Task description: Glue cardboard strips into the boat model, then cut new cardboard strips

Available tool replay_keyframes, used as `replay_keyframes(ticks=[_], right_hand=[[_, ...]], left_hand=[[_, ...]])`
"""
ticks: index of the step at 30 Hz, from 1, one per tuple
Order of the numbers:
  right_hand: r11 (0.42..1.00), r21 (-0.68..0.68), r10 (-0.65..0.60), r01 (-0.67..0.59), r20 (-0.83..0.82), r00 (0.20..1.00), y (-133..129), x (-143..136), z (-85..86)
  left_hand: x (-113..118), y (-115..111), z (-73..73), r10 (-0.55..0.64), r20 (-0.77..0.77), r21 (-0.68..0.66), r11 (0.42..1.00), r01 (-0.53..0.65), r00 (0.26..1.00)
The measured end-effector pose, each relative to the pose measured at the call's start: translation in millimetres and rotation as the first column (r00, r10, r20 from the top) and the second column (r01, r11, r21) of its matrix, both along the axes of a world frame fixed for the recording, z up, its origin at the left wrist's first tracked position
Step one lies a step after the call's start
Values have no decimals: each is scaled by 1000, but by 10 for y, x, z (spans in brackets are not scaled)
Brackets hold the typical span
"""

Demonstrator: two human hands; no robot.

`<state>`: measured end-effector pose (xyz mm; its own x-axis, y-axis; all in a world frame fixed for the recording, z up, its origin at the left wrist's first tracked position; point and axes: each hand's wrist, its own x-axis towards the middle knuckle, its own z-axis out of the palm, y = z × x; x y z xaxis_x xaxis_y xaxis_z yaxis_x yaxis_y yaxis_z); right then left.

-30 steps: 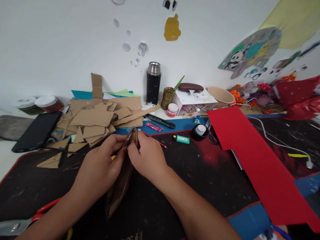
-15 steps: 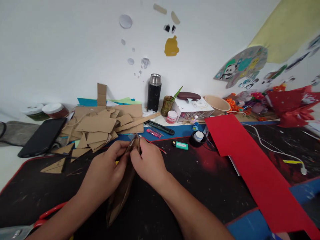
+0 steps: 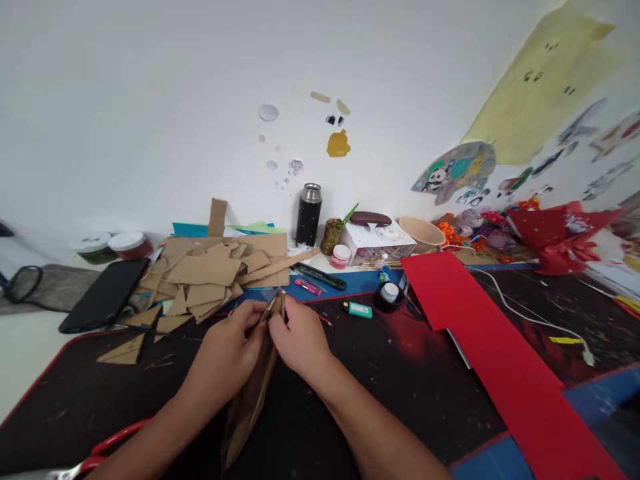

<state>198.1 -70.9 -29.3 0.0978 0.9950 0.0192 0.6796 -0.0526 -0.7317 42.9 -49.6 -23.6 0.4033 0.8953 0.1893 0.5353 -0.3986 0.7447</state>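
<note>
Both my hands grip the far end of a folded brown cardboard piece (image 3: 249, 413), which stands on edge over the dark mat and points away from me. My left hand (image 3: 231, 347) pinches its left side between thumb and fingers. From the right, my right hand (image 3: 303, 333) closes on the same end, its thumb pressed to the cardboard. A small clear strip, perhaps tape, shows at the cardboard tip. Red-handled scissors (image 3: 117, 437) lie partly under my left forearm. Just past my right hand, a red pencil (image 3: 325, 321) lies on the mat.
Cardboard scraps (image 3: 205, 273) are piled at the back left beside a black phone (image 3: 103, 297). A black flask (image 3: 309, 217) stands by the wall. Right of my hands are a green lighter (image 3: 359, 309), a small black pot (image 3: 389, 297) and a long red sheet (image 3: 500, 353).
The camera view has tilted up, so the wall and desk items sit lower in the picture. Both hands keep their grip on the cardboard piece, almost unchanged.
</note>
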Motion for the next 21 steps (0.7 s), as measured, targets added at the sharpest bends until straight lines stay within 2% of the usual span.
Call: replay_keyframes(ticks=[7,21], right_hand=[[1000,-20,-6,6,-6,1000,-12,-10,45],[1000,-13,-22,22,36,999,-20,-15,35]], left_hand=[[0,-5,-49,-13,38,-5,1000,13,999],[12,-17,-31,-15,48,8,1000,14,999]])
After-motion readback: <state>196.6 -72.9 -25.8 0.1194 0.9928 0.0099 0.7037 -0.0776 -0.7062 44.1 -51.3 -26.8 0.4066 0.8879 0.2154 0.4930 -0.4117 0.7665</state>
